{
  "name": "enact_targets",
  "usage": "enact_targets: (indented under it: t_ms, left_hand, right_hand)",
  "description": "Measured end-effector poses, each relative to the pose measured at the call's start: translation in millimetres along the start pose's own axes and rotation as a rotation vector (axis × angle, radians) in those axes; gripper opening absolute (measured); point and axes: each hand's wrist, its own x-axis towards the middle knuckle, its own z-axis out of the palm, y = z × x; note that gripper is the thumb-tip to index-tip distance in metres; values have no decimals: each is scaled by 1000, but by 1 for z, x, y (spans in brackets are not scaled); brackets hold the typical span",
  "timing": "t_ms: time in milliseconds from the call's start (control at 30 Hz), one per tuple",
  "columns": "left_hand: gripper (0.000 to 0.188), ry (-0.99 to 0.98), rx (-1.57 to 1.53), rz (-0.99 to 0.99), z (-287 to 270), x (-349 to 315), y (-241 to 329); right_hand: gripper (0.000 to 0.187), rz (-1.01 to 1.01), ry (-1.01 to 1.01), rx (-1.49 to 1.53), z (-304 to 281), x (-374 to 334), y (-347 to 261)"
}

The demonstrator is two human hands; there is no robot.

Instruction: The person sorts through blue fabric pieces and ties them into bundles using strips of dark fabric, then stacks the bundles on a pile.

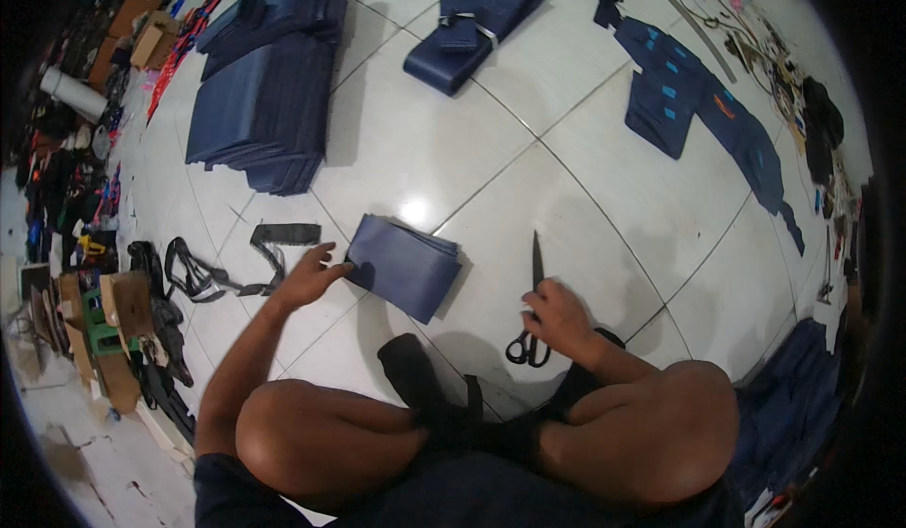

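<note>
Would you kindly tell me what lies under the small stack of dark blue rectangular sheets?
White glossy floor tiles show around the stack; whatever lies directly beneath is covered from view.

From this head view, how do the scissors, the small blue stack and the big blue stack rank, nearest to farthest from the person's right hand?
1. Scissors: right at the fingers of the right hand.
2. Small blue stack: to that hand's left.
3. Big blue stack: far upper left.
</note>
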Motion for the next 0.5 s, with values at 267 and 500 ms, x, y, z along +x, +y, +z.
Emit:
enact_targets:
  t_ms: [267, 500]
  left_hand:
    - [104, -30, -952, -267, 89, 2, -43]
    - [96, 144, -1134, -242, 147, -47, 11]
  right_hand:
    - [34, 167, -98, -282, -74, 66, 25]
    - [59, -37, -666, -268, -146, 190, -41]
